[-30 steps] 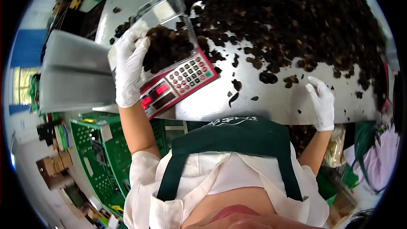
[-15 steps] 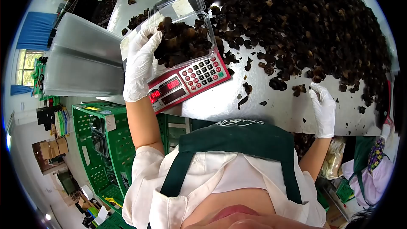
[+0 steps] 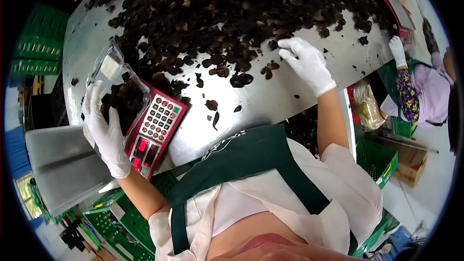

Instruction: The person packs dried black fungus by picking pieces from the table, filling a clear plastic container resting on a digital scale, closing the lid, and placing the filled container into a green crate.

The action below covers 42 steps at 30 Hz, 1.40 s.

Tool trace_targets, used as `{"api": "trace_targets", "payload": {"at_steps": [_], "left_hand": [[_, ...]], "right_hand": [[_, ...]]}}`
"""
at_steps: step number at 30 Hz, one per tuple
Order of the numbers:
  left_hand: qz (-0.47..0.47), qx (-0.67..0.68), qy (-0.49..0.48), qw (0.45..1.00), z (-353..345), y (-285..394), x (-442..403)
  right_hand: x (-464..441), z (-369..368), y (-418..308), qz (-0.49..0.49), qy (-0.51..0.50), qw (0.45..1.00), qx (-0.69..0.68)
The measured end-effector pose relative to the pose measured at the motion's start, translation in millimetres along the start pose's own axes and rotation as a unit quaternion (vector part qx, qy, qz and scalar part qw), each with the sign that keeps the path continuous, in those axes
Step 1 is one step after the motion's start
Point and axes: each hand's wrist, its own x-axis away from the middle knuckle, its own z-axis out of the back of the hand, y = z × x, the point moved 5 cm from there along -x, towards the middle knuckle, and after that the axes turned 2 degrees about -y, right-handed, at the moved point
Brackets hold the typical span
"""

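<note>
My left hand point(image 3: 107, 133), in a white glove, is at the near left side of a clear plastic clamshell box point(image 3: 110, 67). Its fingers are stretched out, with the thumb apart. Dark wood ear mushrooms point(image 3: 128, 97) fill the box, whose lid stands raised. Beneath the box is a red scale point(image 3: 160, 118) with a keypad and lit red digits. My right hand point(image 3: 309, 65), also gloved, hovers at the near edge of a large mushroom pile point(image 3: 217, 14). Its thumb and fingers are slightly apart, with nothing visible between them. Loose mushroom pieces point(image 3: 241, 79) lie to its left.
A stack of clear plastic boxes point(image 3: 63, 164) stands left of the scale. Green crates point(image 3: 377, 157) sit below the metal table point(image 3: 266, 101). At the right, a co-worker's gloved hand point(image 3: 398, 50) is near another red scale point(image 3: 398, 17).
The view has turned, bringing the co-worker and second scale into sight. My left hand's pinch at the mushrooms has loosened. My right hand has moved closer to the pile.
</note>
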Motion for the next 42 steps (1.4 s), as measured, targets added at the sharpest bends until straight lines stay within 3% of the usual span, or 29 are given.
{"api": "trace_targets", "payload": {"at_steps": [2,3,6,8,11,14,18,19,22,23,25,28,29,32,35,36,39,40,42], "left_hand": [[-0.128,-0.049,-0.081,0.987,-8,6,0],[-0.067,0.002,-0.113,0.991,-18,-4,4],[-0.104,-0.043,-0.066,0.991,-17,-10,3],[-0.058,0.012,-0.052,0.997,-7,-3,0],[0.008,0.024,-0.017,1.0,-2,-18,5],[0.061,0.123,0.031,0.99,3,-32,10],[0.035,0.157,0.096,0.982,19,-26,13],[0.018,0.134,0.1,0.986,24,-24,14],[0.047,0.156,0.093,0.982,26,-25,20],[0.045,0.16,0.097,0.981,28,-26,24],[0.074,0.021,0.12,0.99,29,-31,32],[0.029,0.046,0.128,0.99,28,-37,39],[0.063,0.103,0.123,0.985,27,-36,42],[0.075,0.096,0.121,0.985,32,-46,55],[0.051,0.038,0.144,0.988,48,-44,60],[0.05,0.032,0.158,0.986,52,-45,63],[0.097,0.053,0.181,0.977,59,-56,74],[0.107,0.065,0.189,0.974,59,-58,77],[0.119,0.068,0.187,0.973,59,-60,81]], "right_hand": [[-20,-1,-2,0.002,0.02,1.0,0.021],[-29,-4,-4,0.049,0.044,0.997,0.027],[-62,-23,-16,0.084,0.036,0.996,-0.012],[-77,-39,-34,0.08,0.009,0.995,-0.065],[-102,-74,-23,0.079,-0.028,0.996,-0.007],[-112,-68,-19,0.044,0.043,0.989,-0.135],[-108,-61,-22,-0.107,0.056,0.952,-0.282],[-109,-59,-23,-0.105,0.057,0.953,-0.28],[-114,-70,-42,-0.07,-0.083,0.88,-0.462],[-112,-73,-53,-0.083,-0.104,0.865,-0.483],[-104,-75,-97,-0.085,-0.15,0.827,-0.534],[-102,-84,-143,-0.045,-0.24,0.769,-0.59],[-102,-86,-154,-0.048,-0.249,0.754,-0.606],[-105,-101,-183,-0.067,-0.255,0.735,-0.625],[-107,-96,-234,0.035,-0.241,0.794,-0.557],[-106,-93,-252,0.039,-0.238,0.837,-0.492],[-87,-88,-319,0.204,-0.228,0.816,-0.49],[-80,-96,-337,0.287,-0.183,0.788,-0.512],[-62,-101,-367,0.517,-0.05,0.783,-0.342]]}}
